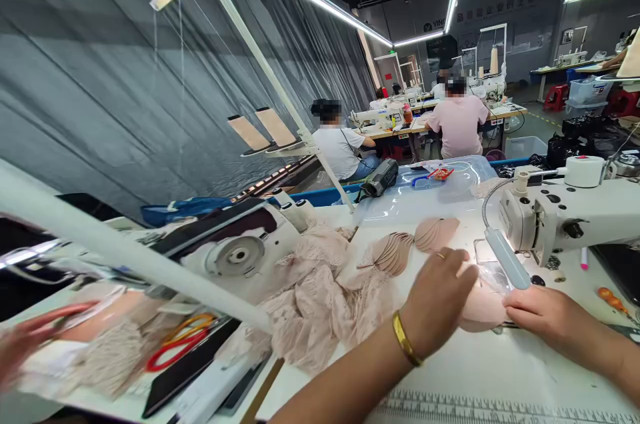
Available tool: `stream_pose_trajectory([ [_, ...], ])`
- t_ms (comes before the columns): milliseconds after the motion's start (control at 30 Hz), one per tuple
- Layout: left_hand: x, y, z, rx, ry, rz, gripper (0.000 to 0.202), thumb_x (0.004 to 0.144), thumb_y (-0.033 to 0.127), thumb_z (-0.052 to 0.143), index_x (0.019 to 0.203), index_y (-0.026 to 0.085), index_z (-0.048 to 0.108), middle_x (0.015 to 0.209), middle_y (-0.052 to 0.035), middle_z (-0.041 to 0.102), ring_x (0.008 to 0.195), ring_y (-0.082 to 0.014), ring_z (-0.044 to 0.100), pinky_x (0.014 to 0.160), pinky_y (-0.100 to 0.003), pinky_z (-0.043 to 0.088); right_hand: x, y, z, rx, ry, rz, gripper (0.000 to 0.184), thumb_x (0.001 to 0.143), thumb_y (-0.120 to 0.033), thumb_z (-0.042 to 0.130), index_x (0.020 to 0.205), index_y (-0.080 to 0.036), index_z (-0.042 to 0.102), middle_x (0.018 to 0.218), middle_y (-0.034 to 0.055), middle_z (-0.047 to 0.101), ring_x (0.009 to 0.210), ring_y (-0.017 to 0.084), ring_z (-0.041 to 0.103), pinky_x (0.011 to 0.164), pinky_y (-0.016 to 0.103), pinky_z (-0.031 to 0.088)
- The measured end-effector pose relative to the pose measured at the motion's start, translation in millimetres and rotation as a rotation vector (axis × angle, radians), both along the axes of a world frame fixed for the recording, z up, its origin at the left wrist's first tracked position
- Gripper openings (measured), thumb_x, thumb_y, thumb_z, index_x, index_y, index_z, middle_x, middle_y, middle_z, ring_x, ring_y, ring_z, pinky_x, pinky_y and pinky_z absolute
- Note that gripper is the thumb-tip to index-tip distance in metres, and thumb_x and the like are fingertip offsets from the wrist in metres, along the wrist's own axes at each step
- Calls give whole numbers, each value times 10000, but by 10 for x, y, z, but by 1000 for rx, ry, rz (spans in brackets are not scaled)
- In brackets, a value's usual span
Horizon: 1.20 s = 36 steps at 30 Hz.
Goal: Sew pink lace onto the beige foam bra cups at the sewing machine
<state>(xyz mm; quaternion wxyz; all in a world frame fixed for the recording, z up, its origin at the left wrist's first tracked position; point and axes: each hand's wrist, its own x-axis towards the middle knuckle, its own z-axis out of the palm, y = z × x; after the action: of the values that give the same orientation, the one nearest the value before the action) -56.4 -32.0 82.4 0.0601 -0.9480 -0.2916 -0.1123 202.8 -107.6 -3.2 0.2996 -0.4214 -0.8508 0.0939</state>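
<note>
A smooth pink bra cup [483,311] lies at the needle area of a white sewing machine [575,214], between my two hands. My right hand [553,319] pinches the cup's right edge between thumb and fingers. At its left edge is my left hand [437,301], with a gold bangle at the wrist; its fingers are curled down over the cup, fingertips partly hidden. Behind my left hand lie stacked pink cups [393,254] and another fanned stack [437,234]. Left of them is a heap of pale pink lace fabric [320,304].
A lamp [507,261] hangs by the needle. A ruler strip [470,407] runs along the front edge. At left are red-handled scissors [175,351], a white thread-stand pole [125,244] and another person's blurred hand [45,337]. Orange-handled snips [613,299] lie right. Co-workers sit ahead.
</note>
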Motion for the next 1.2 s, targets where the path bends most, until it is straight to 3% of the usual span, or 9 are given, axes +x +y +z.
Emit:
stream_pose_trajectory([
  [67,112,-65,-159,-12,72,-294,122,974,100,551,968,199,623,1015,-63,686,913,-218,616,823,-341,503,27,2,-22,-22,-89,20,370,1074,-151,441,1246,-330,714,1138,5,780,902,184,687,806,300,553],
  [100,167,-80,-262,-25,121,-349,104,978,122,564,923,195,615,909,-44,669,820,-206,597,758,-333,491,47,1,-35,-17,-134,25,384,1064,-124,439,1271,-318,699,1178,19,773,933,193,683,812,307,551],
  [167,248,-81,-465,-15,155,-329,117,980,154,586,870,191,603,811,-32,632,738,-201,559,689,-338,457,93,-8,-60,41,-179,0,403,1030,-82,455,1278,-297,688,1219,50,761,992,220,673,808,325,545],
  [300,264,-46,-685,35,6,-295,166,1000,161,563,837,184,584,908,-52,650,885,-214,585,812,-353,463,153,-45,-67,93,-216,-48,408,988,-47,468,1208,-295,706,1079,60,751,959,242,656,766,344,512],
  [467,244,-55,-692,-12,-25,-297,158,1017,156,530,869,184,580,895,-45,637,819,-199,543,785,-344,451,145,-55,-44,66,-236,-74,427,975,-39,447,1194,-299,706,976,48,703,860,233,620,709,339,459],
  [800,311,-87,-751,-24,-106,-217,146,1018,148,523,887,170,584,923,-67,619,835,-207,540,781,-339,456,169,-39,-126,75,-255,-87,448,1020,-85,425,1321,-299,680,1005,76,706,917,249,643,680,330,487],
  [1033,320,-52,-753,8,-91,-286,178,1011,139,502,867,173,599,870,-58,624,783,-199,520,763,-347,439,148,-46,-121,58,-227,-94,413,1031,-119,455,1309,-304,698,1062,88,725,943,257,651,697,341,527],
  [1200,356,92,-764,13,-87,-328,221,1023,164,501,825,171,601,854,-50,634,760,-189,508,755,-339,428,127,-33,-97,103,-193,-135,379,1024,-131,442,1197,-298,735,932,77,703,881,260,654,643,335,519],
])
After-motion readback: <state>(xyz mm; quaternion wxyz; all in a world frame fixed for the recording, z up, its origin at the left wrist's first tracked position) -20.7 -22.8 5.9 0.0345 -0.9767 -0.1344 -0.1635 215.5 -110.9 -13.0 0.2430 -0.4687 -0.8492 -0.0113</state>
